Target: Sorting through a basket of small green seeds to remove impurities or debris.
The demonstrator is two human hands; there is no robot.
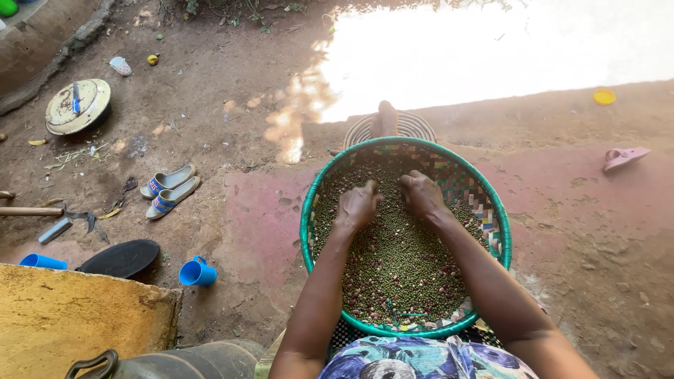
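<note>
A round woven basket with a green rim (491,203) rests on my lap, filled with small green and reddish beans (400,267). My left hand (357,205) lies on the beans at the far side, its fingers curled and pinching among them. Close beside it, my right hand (421,194) rests knuckles up on the beans, fingers bent down into the pile. Whether either hand has beans pinched between its fingers is hidden. My foot (385,119) sticks out beyond the basket, on a round woven mat (414,126).
On the dirt ground to the left lie a pair of sandals (168,191), a blue cup (196,273), a dark flat pan (121,258), a tool with a wooden handle (31,211) and a metal lid (77,107). A pink sandal (623,157) lies right.
</note>
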